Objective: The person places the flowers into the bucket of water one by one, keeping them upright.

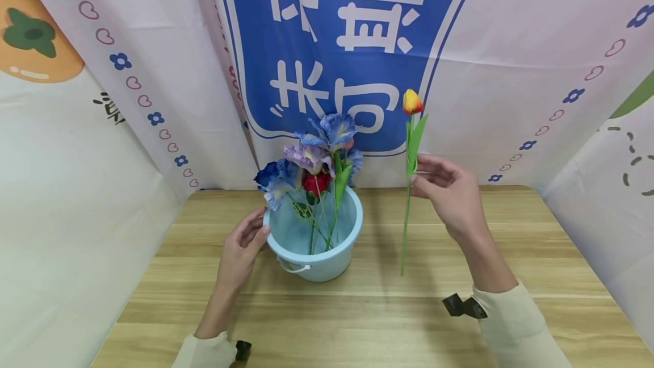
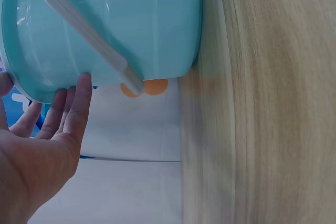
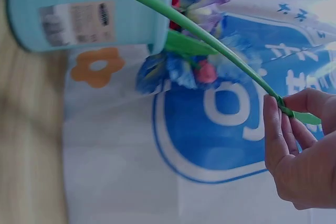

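A light blue bucket [image 1: 327, 268] stands upright on the table, holding several artificial flowers: blue and purple irises [image 1: 306, 157], a red rose [image 1: 316, 182] and others. At its left side, my left hand [image 1: 241, 250] touches the outer wall near the rim with extended fingertips [image 2: 83, 82], thumb at the rim. To the right of the bucket, my right hand [image 1: 452, 195] pinches an artificial tulip [image 1: 413, 102] by its green stem [image 3: 210, 40], just below the leaves. The yellow-and-red bloom points up and the stem's lower end hangs down, outside the bucket.
The wooden table [image 1: 317, 322] backs onto a hanging cloth [image 1: 490, 78] with a blue sign and white characters. More printed cloth [image 1: 61, 197] rises at the left. The bucket's white handle [image 1: 295, 269] hangs down at its front left.
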Available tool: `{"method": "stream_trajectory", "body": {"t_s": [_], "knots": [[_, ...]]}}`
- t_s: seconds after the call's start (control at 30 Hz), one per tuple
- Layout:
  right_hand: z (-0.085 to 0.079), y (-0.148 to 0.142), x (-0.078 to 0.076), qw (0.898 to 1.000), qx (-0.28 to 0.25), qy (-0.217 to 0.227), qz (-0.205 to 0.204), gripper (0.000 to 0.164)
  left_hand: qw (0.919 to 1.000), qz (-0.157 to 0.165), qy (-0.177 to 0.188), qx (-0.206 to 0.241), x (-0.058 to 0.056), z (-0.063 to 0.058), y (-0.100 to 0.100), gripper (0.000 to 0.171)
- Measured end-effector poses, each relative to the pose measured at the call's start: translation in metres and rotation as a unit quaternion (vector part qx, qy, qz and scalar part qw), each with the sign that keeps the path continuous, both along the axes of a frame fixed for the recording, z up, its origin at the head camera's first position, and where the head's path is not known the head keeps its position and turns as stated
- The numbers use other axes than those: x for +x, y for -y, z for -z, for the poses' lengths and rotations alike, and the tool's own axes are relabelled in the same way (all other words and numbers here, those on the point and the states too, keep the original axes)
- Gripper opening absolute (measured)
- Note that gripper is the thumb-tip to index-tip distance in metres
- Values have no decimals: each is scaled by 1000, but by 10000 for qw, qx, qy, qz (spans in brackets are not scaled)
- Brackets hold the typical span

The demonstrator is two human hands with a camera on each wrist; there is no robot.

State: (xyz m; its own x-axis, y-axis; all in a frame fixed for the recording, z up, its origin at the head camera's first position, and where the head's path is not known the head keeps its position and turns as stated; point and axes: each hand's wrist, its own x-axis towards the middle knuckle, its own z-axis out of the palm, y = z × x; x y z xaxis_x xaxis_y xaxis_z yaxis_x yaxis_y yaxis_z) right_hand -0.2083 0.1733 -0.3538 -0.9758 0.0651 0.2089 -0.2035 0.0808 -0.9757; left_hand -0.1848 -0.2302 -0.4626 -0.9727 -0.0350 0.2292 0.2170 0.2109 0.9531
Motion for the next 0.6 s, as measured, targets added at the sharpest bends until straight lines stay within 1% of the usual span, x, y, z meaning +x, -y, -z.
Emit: {"method": "stream_trajectory", "body": {"t_s": [0.13, 0.27, 0.6], "knots": [[-14, 9, -1, 9995, -43, -320, -25, 39, 10000, -13, 6, -26, 0, 0, 0, 48], [-24, 18, -2, 9981, -205, -567, -114, 39, 10000, 1, 2, -31, 1, -1, 0, 48], [-38, 35, -6, 9944, -195, -1007, -241, 37, 9999, 26, 93, 30, 1, -1, 0, 49]]}}
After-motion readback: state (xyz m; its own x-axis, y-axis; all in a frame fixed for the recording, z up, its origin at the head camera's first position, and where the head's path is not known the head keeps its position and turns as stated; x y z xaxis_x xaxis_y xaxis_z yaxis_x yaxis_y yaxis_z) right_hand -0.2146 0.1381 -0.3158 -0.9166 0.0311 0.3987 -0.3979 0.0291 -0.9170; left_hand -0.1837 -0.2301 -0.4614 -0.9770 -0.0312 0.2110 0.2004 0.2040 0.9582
